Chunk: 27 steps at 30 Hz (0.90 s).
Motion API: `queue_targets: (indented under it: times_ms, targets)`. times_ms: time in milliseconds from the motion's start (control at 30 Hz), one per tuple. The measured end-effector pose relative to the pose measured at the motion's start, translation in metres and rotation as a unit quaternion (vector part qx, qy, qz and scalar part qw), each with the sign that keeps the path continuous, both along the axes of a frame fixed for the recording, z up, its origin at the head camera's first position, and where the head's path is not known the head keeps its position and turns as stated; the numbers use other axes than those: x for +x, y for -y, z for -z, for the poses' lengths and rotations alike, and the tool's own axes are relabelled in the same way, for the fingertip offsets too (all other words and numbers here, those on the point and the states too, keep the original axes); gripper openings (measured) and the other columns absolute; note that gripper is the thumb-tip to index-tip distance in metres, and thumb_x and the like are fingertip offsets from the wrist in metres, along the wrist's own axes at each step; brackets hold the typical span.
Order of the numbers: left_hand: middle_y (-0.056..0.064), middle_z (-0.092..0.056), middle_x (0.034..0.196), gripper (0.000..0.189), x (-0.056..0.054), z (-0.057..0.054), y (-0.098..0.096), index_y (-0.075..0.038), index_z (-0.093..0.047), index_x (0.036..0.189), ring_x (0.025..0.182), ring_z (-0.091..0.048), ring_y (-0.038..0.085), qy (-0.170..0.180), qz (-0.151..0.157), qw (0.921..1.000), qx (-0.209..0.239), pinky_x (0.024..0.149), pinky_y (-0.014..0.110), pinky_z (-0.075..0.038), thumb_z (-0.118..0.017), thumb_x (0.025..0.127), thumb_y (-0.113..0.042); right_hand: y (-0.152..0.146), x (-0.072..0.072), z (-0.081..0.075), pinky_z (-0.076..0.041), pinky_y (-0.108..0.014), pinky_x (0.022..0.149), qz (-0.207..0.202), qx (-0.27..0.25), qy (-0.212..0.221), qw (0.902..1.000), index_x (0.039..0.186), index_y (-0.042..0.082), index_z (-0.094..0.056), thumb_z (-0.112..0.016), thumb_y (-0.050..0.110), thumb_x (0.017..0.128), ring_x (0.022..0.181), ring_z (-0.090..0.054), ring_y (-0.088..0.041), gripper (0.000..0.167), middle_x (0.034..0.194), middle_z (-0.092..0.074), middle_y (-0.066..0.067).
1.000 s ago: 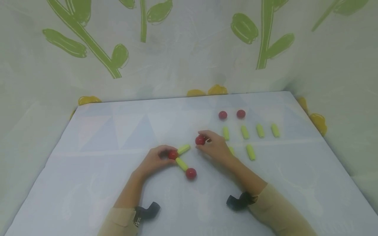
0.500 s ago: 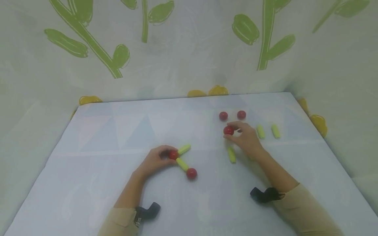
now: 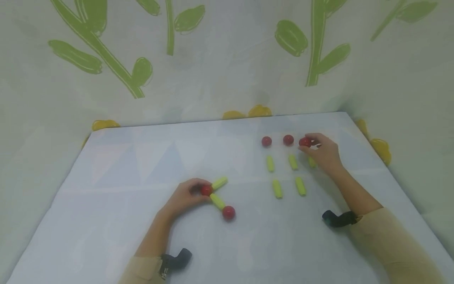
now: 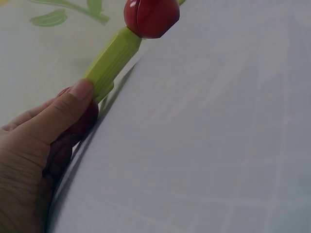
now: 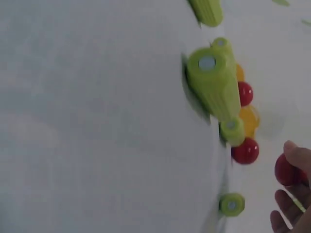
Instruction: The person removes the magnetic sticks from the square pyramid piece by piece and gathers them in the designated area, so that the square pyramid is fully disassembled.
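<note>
In the head view, my left hand [image 3: 186, 196] grips a red ball [image 3: 206, 190] between thumb and fingers. Two light green rods meet that ball: one rod [image 3: 220, 182] points to the back right, the other rod [image 3: 217, 201] ends at a second red ball [image 3: 228, 213]. The left wrist view shows the thumb against the green rod [image 4: 112, 60] that bears the red ball [image 4: 151, 17]. At the back right, my right hand [image 3: 324, 154] pinches a separate red ball [image 3: 304, 142], which the right wrist view also shows as a red ball [image 5: 285, 171].
Two loose red balls, a left one [image 3: 267, 141] and a right one [image 3: 288, 140], lie left of my right hand. Several green rods [image 3: 277, 189] lie in rows before them, one partly behind the hand. Grey discs [image 5: 207, 63] show in rod ends. A wall [image 3: 227, 71] borders the white table [image 3: 117, 228].
My right hand has carried its red ball right and towards the back, from beside the joined pieces past the rods to the ball row. My left hand has kept its place and grip.
</note>
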State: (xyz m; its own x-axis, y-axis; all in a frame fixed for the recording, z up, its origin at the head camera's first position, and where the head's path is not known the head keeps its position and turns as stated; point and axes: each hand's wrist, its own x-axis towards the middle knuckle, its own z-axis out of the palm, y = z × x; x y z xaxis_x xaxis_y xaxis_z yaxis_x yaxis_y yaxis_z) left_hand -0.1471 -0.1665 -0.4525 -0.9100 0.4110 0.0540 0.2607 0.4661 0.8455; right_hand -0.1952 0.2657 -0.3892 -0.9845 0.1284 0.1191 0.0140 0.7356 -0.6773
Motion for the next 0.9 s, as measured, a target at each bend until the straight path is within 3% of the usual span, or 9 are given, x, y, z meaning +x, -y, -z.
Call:
queue_targets:
  times_ms: [167, 433, 900]
  targets:
    - [-0.012, -0.064, 0.112, 0.041, -0.001, 0.001, 0.000, -0.030, -0.065, 0.111, 0.113, -0.056, 0.010, -0.004, 0.003, 1.0000, 0.002, 0.098, 0.040, -0.045, -0.081, 0.073, -0.024, -0.023, -0.019, 0.002, -0.037, -0.055, 0.103, -0.022, -0.002, 0.036, 0.9991, 0.133, 0.006, -0.049, -0.065, 0.034, 0.089, 0.122, -0.044, -0.035, 0.054, 0.131, -0.052, -0.018]
    - [-0.013, -0.064, 0.111, 0.040, -0.002, 0.000, 0.000, -0.029, -0.066, 0.111, 0.112, -0.056, 0.009, -0.005, 0.006, 1.0000, 0.004, 0.097, 0.039, -0.046, -0.081, 0.074, -0.023, -0.041, -0.044, 0.009, -0.037, -0.055, 0.103, -0.021, 0.004, 0.087, 0.9960, 0.136, 0.003, -0.046, -0.063, 0.023, 0.091, 0.126, -0.040, -0.040, 0.052, 0.137, -0.046, -0.023]
    - [-0.012, -0.063, 0.112, 0.040, 0.000, -0.001, 0.000, -0.030, -0.065, 0.111, 0.114, -0.055, 0.011, 0.009, -0.002, 1.0000, 0.001, 0.098, 0.043, -0.044, -0.080, 0.074, -0.026, -0.041, -0.057, 0.021, -0.041, -0.053, 0.101, -0.015, -0.006, 0.121, 0.9925, 0.139, 0.002, -0.042, -0.063, 0.024, 0.091, 0.123, -0.044, -0.040, 0.056, 0.136, -0.045, -0.023]
